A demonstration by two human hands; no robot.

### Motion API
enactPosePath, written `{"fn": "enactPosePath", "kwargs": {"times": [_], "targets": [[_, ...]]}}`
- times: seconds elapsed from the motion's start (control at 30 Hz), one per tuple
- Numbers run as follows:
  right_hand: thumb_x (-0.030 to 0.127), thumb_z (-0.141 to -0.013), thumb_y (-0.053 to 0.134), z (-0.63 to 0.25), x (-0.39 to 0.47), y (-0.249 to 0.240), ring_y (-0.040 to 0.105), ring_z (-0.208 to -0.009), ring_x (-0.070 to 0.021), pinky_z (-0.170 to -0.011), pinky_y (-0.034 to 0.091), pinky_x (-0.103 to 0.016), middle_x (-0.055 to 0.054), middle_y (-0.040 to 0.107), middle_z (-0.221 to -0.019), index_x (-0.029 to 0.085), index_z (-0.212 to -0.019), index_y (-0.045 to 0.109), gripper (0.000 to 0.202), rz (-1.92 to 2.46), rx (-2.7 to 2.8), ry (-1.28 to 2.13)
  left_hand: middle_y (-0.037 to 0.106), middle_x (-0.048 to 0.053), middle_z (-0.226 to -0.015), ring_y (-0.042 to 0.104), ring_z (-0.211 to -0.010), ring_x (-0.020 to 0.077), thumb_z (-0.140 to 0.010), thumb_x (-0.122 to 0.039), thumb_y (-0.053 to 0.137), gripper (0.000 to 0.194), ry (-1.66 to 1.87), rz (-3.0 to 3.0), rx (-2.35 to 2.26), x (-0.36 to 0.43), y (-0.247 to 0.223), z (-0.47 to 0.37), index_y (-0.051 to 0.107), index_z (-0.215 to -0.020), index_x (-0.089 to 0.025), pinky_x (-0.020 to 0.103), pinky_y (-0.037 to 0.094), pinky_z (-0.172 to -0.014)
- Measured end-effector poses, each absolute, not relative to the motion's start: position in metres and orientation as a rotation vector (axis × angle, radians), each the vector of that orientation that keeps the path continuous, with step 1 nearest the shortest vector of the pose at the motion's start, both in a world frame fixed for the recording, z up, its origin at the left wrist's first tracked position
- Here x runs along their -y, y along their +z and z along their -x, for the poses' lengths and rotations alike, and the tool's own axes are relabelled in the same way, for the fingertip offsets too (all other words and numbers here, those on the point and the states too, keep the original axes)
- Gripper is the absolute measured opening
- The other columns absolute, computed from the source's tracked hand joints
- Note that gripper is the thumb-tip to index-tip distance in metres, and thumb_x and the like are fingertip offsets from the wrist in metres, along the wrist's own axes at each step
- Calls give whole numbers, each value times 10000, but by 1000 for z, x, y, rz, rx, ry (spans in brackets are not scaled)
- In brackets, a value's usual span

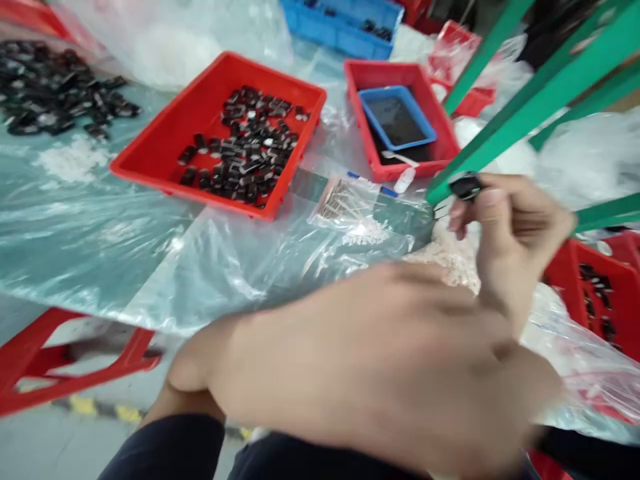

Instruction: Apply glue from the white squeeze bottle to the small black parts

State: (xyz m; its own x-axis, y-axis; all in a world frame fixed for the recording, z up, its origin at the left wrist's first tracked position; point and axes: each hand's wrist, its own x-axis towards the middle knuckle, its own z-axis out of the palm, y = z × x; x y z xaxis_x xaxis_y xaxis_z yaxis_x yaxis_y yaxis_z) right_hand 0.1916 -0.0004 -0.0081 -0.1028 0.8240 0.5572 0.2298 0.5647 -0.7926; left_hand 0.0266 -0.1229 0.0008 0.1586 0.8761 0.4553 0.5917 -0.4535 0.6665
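Observation:
My right hand [520, 233] is raised at the right, thumb and fingers pinched on a small glossy black part [466, 187]. Across the foreground stretches my left hand [400, 367], smeared by motion, its back toward me. It overlaps the right wrist, and its fingertips are hidden, so whether it holds anything does not show. Left of the right hand, a clear bag of cotton swabs [343, 200] lies on the plastic-covered table [225, 267], with white bits [367, 231] in front of it.
A red tray [165, 150] holds many small dark pieces; more are heaped [55, 87] at far left. Behind stand a red bin [373, 143] with a blue tray [423, 120] and a blue crate [330, 30]. Green metal bars [540, 97] slant beside my right hand. A red stool [95, 377] is lower left.

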Motion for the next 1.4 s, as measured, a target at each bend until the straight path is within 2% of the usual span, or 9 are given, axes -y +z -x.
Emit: {"fn": "enactPosePath", "kwargs": {"times": [0.17, 0.3, 0.67, 0.8, 0.97, 1.1, 1.2, 1.27, 1.4], "targets": [[331, -1024, 681, -198, -9, -11, 643, -637, -123, -584, 527, -253, 9, 715, -797, 257, -1074, 797, 147, 830, 1690, 768, 713, 67, -1067, 682, -1056, 240, -988, -352, 621, 250, 1355, -2235, -1270, 42, 9, 11, 671, -1205, -238, 356, 589, -843], [391, -1029, 662, -198, -9, -11, 640, -654, -126, -610, 537, -257, -5, 708, -803, 221, -1096, 777, 216, 809, 1712, 815, 734, 68, -1093, 690, -1038, 222, -989, -295, 627, 239, 1452, -2362, -1184, 7, 13, 12, 681, -1206, -210, 353, 580, -877], [304, -929, 763, -195, -6, -5, 632, -778, -133, -686, 508, -267, -27, 740, -1009, 220, -1121, 762, 209, 807, 1681, 856, 776, 25, -938, 676, -757, 135, -955, -306, 675, 162, 1480, -2233, -1216, -1, -2, 3, 748, -1069, -217, 267, 530, -676], [272, -945, 748, -193, -6, -7, 631, -812, -138, -714, 508, -275, -28, 730, -1021, 228, -1077, 767, 140, 738, 1671, 815, 783, 44, -1010, 692, -841, 143, -944, -279, 681, 145, 1451, -2176, -1112, -5, -7, 0, 735, -1054, -200, 265, 529, -699], [281, -954, 756, -194, -6, -8, 579, -759, -136, -640, 477, -259, -2, 620, -878, 240, -1050, 779, 107, 692, 1716, 748, 774, 50, -1054, 693, -928, 156, -942, -255, 666, 131, 1413, -2207, -1041, -8, -9, -1, 726, -1045, -200, 270, 524, -724], [244, -958, 745, -198, -9, -9, 554, -751, -131, -660, 489, -255, -2, 601, -889, 224, -1067, 769, 113, 718, 1723, 614, 765, 57, -1115, 693, -958, 164, -931, -281, 686, 221, 1361, -2250, -1108, -7, -7, -1, 711, -1139, -209, 267, 518, -733], [299, -997, 699, -203, -13, -11, 538, -743, -128, -687, 504, -258, -5, 587, -900, 213, -1096, 750, 141, 836, 1732, 490, 761, 70, -1152, 702, -967, 183, -929, -296, 688, 301, 1230, -2279, -1129, -9, -11, -3, 689, -1215, -203, 274, 512, -719], [331, -1033, 646, -205, -16, -12, 532, -753, -126, -711, 512, -261, -8, 578, -919, 204, -1124, 731, 178, 889, 1745, 426, 762, 78, -1184, 710, -978, 207, -932, -310, 675, 308, 997, -2335, -1133, -11, -16, -7, 693, -1218, -197, 293, 512, -730], [350, -1077, 573, -206, -19, -15, 525, -776, -128, -716, 513, -263, -15, 554, -942, 185, -1164, 695, 223, 903, 1779, 339, 778, 74, -1165, 721, -998, 256, -954, -299, 598, 295, 444, -2433, -1048, -18, -33, -16, 708, -1209, -199, 372, 518, -870]]}}
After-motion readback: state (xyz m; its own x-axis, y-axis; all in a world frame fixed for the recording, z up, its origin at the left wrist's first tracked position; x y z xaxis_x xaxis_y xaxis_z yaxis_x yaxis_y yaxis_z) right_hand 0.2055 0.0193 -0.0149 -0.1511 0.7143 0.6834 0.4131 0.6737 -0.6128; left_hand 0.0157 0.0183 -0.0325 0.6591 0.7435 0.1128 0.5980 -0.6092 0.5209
